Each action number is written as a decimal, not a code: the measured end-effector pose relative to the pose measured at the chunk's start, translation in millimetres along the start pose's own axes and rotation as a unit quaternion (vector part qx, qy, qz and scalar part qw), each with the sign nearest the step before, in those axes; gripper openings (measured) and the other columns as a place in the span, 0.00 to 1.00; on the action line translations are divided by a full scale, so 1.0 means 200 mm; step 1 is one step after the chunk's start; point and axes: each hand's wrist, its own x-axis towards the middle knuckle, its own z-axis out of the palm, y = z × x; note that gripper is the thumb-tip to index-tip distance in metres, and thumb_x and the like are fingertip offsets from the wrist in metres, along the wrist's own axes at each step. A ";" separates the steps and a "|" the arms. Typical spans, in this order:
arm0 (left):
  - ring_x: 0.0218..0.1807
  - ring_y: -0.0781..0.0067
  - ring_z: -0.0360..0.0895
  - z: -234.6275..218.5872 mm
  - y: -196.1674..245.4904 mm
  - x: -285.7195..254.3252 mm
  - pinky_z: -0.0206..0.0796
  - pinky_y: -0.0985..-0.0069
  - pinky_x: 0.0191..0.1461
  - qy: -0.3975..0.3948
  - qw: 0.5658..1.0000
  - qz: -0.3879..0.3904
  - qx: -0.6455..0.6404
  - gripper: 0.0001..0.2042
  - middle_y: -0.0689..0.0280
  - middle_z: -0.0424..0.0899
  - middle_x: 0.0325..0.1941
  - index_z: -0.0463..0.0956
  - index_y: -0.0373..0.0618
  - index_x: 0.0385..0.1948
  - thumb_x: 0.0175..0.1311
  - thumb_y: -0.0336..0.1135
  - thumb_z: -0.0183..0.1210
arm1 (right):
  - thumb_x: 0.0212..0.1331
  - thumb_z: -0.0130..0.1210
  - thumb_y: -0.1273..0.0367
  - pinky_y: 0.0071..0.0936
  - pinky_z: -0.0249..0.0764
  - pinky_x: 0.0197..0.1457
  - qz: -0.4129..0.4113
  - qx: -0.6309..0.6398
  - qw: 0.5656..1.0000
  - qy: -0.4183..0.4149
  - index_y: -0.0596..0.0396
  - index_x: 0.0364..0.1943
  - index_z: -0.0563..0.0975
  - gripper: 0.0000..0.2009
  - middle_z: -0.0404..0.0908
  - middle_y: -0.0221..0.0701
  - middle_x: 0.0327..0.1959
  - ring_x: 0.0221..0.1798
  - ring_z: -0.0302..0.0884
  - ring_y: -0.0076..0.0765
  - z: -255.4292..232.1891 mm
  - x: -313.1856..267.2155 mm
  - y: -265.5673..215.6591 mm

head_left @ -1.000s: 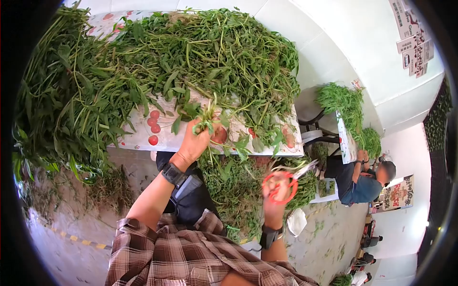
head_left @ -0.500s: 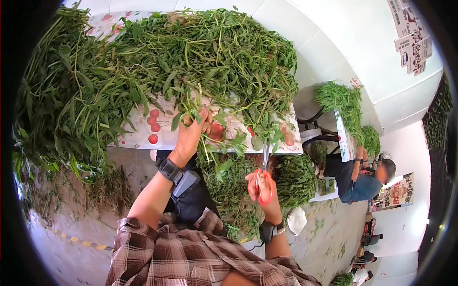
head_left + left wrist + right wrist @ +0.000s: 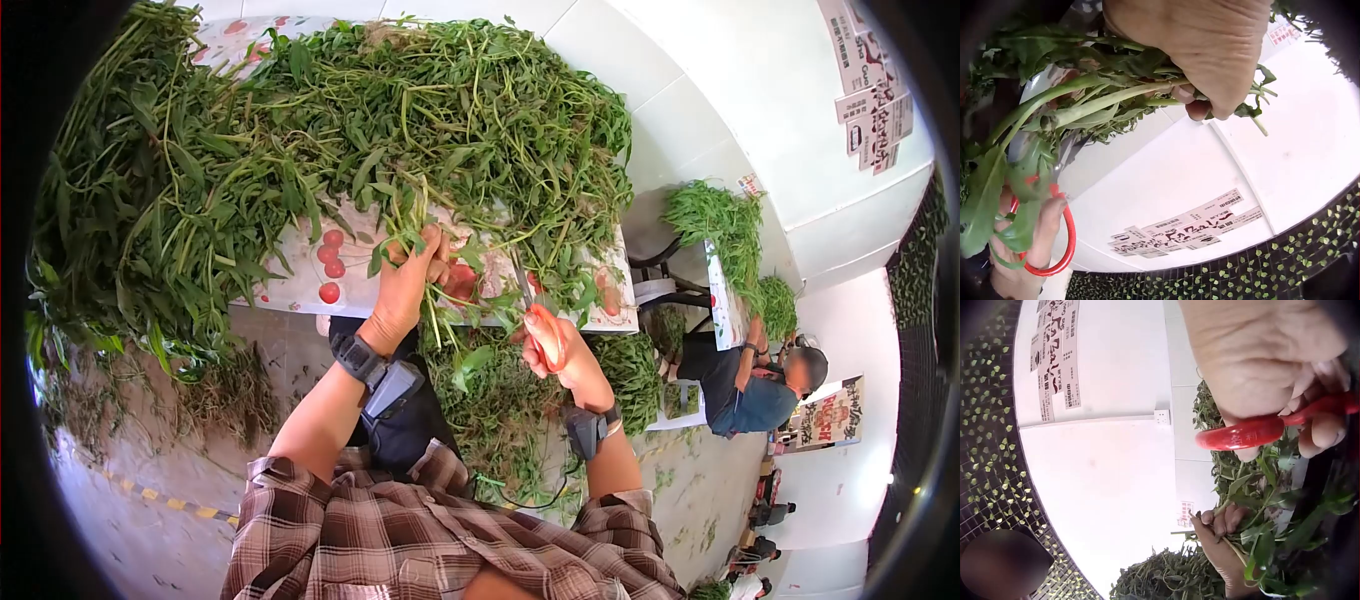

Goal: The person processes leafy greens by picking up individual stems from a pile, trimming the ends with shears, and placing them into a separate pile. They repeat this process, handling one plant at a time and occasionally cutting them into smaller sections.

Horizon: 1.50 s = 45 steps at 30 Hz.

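My left hand [image 3: 398,290] grips a small bunch of leafy green stems [image 3: 1104,103] over the table's front edge. Cut-looking stem ends poke past the fingers in the left wrist view, and leaves trail out the other side. My right hand [image 3: 582,375] holds red-handled scissors [image 3: 547,338], its fingers through and around the loops. Their metal blades point up toward the table edge, to the right of the bunch and apart from it in the head view. In the right wrist view a red loop [image 3: 1241,434] shows beneath the palm, while the blades are hidden.
A large heap of greens [image 3: 480,130] covers most of the cherry-patterned table [image 3: 300,270]. More plants [image 3: 490,400] lie on the floor below the front edge. At another table [image 3: 722,295] on the right sits a person [image 3: 750,390]. A white wall [image 3: 670,130] stands behind.
My right hand has risen toward the table, and the scissors have swung from pointing right to pointing up-left. My left hand has shifted slightly left and turned, still holding the stems.
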 end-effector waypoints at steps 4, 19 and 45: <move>0.20 0.79 0.57 -0.03 -0.02 0.01 0.56 0.76 0.27 -0.009 0.998 -0.024 -0.052 0.07 0.66 0.70 0.31 0.67 0.43 0.32 0.67 0.36 0.49 | 0.63 0.47 0.49 0.18 0.56 0.15 0.003 0.007 1.000 -0.028 0.61 0.30 0.73 0.24 0.68 0.25 0.12 0.11 0.62 0.18 -0.04 0.03 -0.01; 0.19 0.82 0.54 0.05 0.04 -0.03 0.52 0.78 0.26 0.037 0.998 -0.041 -0.029 0.08 0.71 0.65 0.23 0.66 0.47 0.28 0.67 0.36 0.51 | 0.63 0.49 0.52 0.17 0.54 0.11 -0.033 -0.039 0.999 -0.001 0.60 0.27 0.72 0.22 0.66 0.24 0.09 0.08 0.59 0.18 -0.04 0.04 -0.03; 0.20 0.85 0.61 0.07 0.04 -0.03 0.58 0.81 0.26 0.001 0.993 0.011 0.118 0.09 0.68 0.75 0.25 0.73 0.41 0.31 0.67 0.36 0.53 | 0.58 0.57 0.67 0.16 0.56 0.12 -0.186 0.015 0.961 0.205 0.57 0.29 0.72 0.09 0.66 0.21 0.12 0.10 0.60 0.16 -0.12 0.30 -0.14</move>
